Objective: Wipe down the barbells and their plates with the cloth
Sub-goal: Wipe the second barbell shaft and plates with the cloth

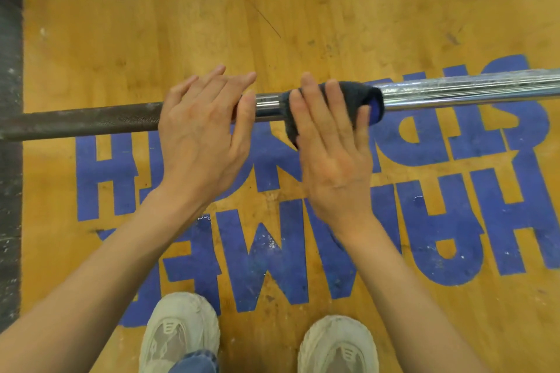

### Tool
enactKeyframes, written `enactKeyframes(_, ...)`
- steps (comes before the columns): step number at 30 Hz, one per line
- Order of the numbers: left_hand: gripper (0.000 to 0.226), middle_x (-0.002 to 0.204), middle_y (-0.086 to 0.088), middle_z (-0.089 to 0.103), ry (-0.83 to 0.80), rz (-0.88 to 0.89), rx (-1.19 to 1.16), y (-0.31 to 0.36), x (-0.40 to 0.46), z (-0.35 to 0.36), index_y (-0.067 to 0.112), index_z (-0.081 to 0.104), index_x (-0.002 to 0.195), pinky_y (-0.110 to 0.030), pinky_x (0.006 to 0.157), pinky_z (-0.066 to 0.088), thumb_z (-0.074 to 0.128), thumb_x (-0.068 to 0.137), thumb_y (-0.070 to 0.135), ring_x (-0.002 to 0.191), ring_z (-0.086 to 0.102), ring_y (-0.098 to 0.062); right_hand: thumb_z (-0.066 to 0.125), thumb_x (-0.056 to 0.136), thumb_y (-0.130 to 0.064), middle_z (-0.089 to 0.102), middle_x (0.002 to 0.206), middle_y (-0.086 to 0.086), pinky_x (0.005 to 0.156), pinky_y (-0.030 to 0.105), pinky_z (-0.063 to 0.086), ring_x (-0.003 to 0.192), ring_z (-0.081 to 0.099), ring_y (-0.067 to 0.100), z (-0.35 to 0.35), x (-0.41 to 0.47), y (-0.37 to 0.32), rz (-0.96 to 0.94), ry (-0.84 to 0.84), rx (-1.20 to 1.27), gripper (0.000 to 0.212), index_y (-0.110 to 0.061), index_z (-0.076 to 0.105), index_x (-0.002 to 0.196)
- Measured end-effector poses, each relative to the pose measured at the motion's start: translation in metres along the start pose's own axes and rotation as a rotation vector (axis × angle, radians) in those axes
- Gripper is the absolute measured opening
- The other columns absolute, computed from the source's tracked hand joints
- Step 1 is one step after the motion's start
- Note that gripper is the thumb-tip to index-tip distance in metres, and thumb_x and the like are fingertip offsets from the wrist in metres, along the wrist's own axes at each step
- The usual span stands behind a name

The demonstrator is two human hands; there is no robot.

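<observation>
nearest us, two pale worn shoes [181, 333] on the wood platform [394, 9], toes just below the big blue lettering [439, 221] painted on it, w/ a bit of blue denim hem [197, 362] over the left shoe. up from there both our bare forearms reach fwd to the barbell [469, 91], which runs left-right across the platform. our left hand [200, 133] lies flat on top of the bar w/ fingers straight and loose, not wrapped round it, holding nothing; beyond its left side the dark knurled shaft [85, 121] runs off toward a dark mat strip [10, 160]. our right hand [333, 145] is just beside the left, pressing the dark grey cloth [351, 97] over the bar, fingers flat on top, thumb tucked at the cloth's blue edge. to the right of that hand the shiny chrome sleeve carries on out of view. no plates in sight.
</observation>
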State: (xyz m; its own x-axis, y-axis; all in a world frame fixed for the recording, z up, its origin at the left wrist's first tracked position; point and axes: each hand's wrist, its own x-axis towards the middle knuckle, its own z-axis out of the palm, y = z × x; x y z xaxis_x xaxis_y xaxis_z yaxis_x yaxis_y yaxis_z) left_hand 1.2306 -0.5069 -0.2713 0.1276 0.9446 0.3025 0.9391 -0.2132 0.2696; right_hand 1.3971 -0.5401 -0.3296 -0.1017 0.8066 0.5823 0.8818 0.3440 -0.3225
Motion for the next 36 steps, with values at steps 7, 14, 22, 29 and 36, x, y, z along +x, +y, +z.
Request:
enactKeyframes(7,0.043,0.114,0.004,0.073,0.007,-0.039,-0.031,-0.003,0.017,0.005,0.020,0.070,0.121,-0.031,0.109,0.029,0.031,0.107,0.030,0.132,0.055,-0.017,0.050,0.096,0.010,0.046,0.152,0.017,0.122,0.051,0.003,0.146,0.027,0.038,-0.001,0.026,0.012,0.195,0.097,0.072,0.051,-0.002,0.047,0.145)
enactKeyframes(14,0.042,0.113,0.005,0.073,0.012,-0.038,-0.019,-0.003,0.022,0.006,0.020,0.071,0.119,-0.032,0.109,0.030,0.031,0.108,0.029,0.127,0.059,-0.017,0.042,0.101,0.002,0.041,0.155,0.019,0.123,0.048,-0.001,0.148,0.023,0.038,-0.014,0.032,0.030,0.220,0.046,0.042,0.046,-0.002,0.044,0.148)
enactKeyframes(22,0.039,0.115,0.006,0.073,0.012,-0.017,-0.040,0.000,0.012,0.000,0.019,0.071,0.115,-0.032,0.106,0.033,0.035,0.108,0.028,0.111,0.063,-0.017,0.043,0.104,-0.003,0.041,0.157,0.011,0.125,0.045,0.001,0.150,0.029,0.029,-0.017,0.030,0.006,0.076,-0.092,-0.008,0.046,-0.007,0.045,0.150)
enactKeyframes(29,0.039,0.129,0.008,0.067,0.001,-0.023,-0.061,0.008,-0.007,-0.003,0.020,0.068,0.122,-0.033,0.111,0.029,0.033,0.108,0.029,0.129,0.056,-0.017,0.051,0.099,0.001,0.040,0.158,0.011,0.125,0.046,0.002,0.150,0.029,0.030,-0.027,0.024,-0.029,0.165,-0.141,0.028,0.050,-0.005,0.046,0.148)
enactKeyframes(36,0.042,0.142,0.006,0.058,-0.018,-0.035,-0.082,0.014,-0.032,-0.008,0.018,0.062,0.134,-0.033,0.115,0.020,0.030,0.107,0.028,0.140,0.045,-0.020,0.033,0.105,-0.011,0.037,0.159,0.012,0.126,0.045,-0.002,0.152,0.025,0.031,-0.055,0.010,-0.017,0.276,-0.172,-0.067,0.046,-0.003,0.043,0.149)
